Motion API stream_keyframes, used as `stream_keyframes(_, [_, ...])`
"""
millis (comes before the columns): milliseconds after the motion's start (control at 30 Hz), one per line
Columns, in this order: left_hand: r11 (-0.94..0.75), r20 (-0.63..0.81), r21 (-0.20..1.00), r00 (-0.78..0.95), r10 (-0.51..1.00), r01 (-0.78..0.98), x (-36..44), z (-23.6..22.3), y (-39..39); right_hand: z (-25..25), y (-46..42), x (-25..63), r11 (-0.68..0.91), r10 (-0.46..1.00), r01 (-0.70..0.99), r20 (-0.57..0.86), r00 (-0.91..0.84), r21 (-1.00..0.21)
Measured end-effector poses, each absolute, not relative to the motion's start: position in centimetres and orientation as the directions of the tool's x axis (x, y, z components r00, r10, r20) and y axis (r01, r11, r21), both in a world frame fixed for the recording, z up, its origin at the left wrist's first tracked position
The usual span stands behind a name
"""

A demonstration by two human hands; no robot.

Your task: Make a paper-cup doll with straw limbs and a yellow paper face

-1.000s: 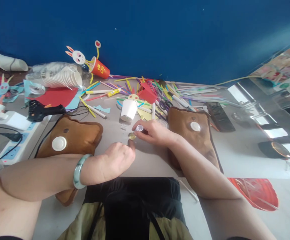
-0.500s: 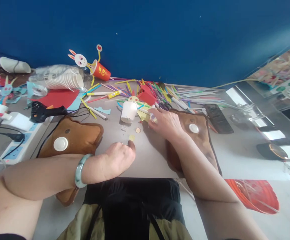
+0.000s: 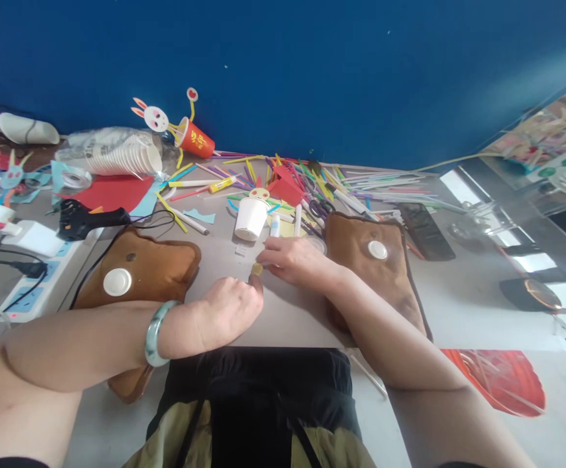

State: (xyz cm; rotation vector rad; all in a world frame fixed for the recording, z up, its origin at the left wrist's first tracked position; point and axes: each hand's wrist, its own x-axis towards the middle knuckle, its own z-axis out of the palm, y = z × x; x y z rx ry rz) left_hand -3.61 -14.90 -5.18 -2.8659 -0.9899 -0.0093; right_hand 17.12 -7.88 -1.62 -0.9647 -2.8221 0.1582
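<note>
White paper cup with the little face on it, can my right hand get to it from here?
Probably yes. The right hand is close by, and bare tabletop separates its fingers from the white paper cup, with nothing seen blocking the way.

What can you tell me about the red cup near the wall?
The red cup looks like paper, with yellow markings and a pale inside. It lies tilted, mouth toward the upper left, close to the blue wall. Yellow stems at its mouth carry a white rabbit face with red-and-white ears and a pale disc with a red heart. Neither hand touches it.
</note>
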Motion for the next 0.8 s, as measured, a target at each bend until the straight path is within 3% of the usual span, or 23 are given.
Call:
stream_keyframes(233, [-0.771,0.075,-0.137,0.783,0.618,0.622,-3.4,-4.1,-15.0,-2.1,-8.0,16.4,0.824,0.567,0.56,0.117,-0.815,-0.09])
stream_keyframes(367, [-0.769,0.14,-0.162,0.786,0.603,0.619,-3.7,-5.4,-14.6,-1.9,-8.0,16.4,0.817,0.575,0.561,0.117,-0.81,-0.135])
stream_keyframes(600, [-0.752,0.22,-0.127,0.758,0.614,0.647,-3.9,-5.3,-14.4,-1.6,-7.3,17.2,0.686,0.676,0.515,0.19,-0.712,-0.514])
stream_keyframes(700, [-0.722,0.209,-0.021,0.709,0.674,0.692,-3.6,-3.5,-13.7,-0.9,-7.1,17.5,0.444,0.825,0.482,0.135,-0.548,-0.756])
stream_keyframes(800, [-0.621,0.181,0.218,0.594,0.784,0.753,-3.2,-1.3,-12.1,-0.1,-7.0,17.5,0.119,0.9,0.331,-0.039,-0.433,-0.936])
